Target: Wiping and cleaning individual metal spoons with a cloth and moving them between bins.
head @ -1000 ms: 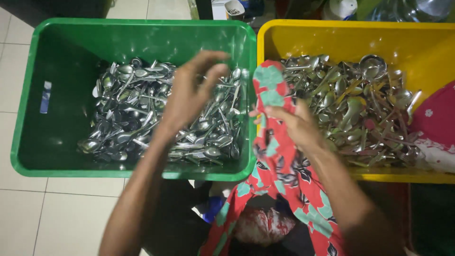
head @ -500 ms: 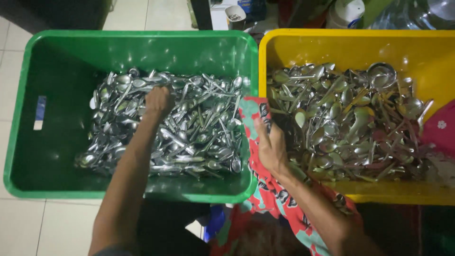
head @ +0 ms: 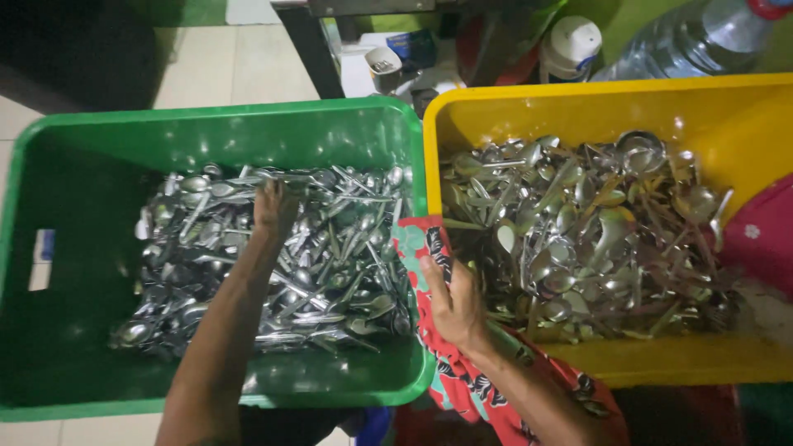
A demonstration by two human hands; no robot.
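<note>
Nearest the camera, the right hand rests on the red patterned cloth draped over the meeting rims of the two tubs, fingers closed on the fabric; a second ago it held that cloth higher, bunched at the yellow tub's edge, and has since settled lower and flatter. Beyond it, the left hand has reached from above the near pile to the far part of the green tub, where it lies palm down on the spoons; whether its fingers are closed on one cannot be told. This points to cutlery being put into or taken from the green tub. The yellow tub holds a second heap of spoons, untouched. Farther off stand a white-capped jar and a clear bottle.
</note>
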